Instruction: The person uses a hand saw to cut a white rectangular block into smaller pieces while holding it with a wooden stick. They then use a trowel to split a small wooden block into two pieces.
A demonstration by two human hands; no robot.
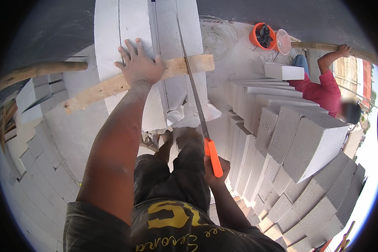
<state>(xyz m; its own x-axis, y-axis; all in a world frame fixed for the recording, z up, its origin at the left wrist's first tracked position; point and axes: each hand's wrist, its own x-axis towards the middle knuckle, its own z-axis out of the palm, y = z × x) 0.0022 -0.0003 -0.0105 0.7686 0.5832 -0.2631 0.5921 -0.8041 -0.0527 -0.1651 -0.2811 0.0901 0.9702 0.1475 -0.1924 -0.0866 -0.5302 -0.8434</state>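
Head view: orange bucket (262, 37) at upper right holds dark items, unclear what. Hand saw (196, 98) at centre, long axis near vertical, tip toward top, blade across wooden plank (113, 84) on white block (126, 25). Right hand (216, 170) clamped on orange handle; left hand (139, 65) flat, fingers apart, pressing plank.

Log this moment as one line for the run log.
left hand: pressing wooden plank on white block | right hand: gripping orange-handled handsaw, blade in block | nearby: stacked blocks
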